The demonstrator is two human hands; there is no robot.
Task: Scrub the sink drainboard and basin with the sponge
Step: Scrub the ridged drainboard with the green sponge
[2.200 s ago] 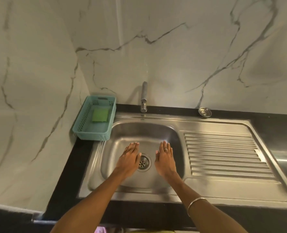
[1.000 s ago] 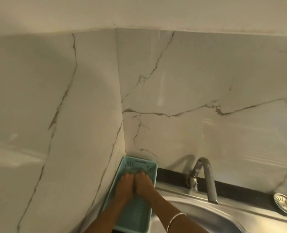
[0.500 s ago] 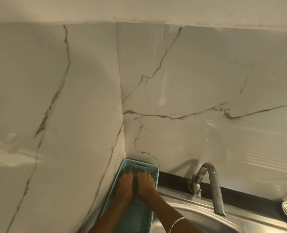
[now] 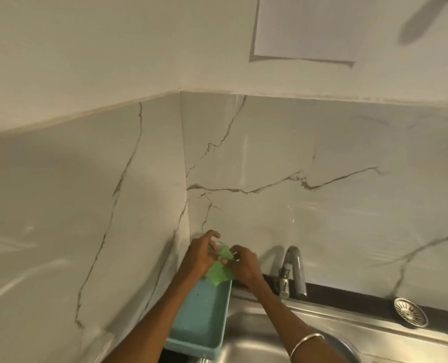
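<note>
Gripping green sponge [image 4: 219, 272] w/ both hands' fingers, left hand [image 4: 198, 258] & right hand [image 4: 245, 265], above teal basket [image 4: 199, 323] far edge.

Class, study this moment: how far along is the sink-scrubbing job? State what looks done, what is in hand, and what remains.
Done: the green sponge is lifted above the teal basket. In hand: the left hand and right hand both pinch it beside the tap. Left: all the scrubbing; the sponge has not reached the basin, and the drainboard lies out of view.
</note>
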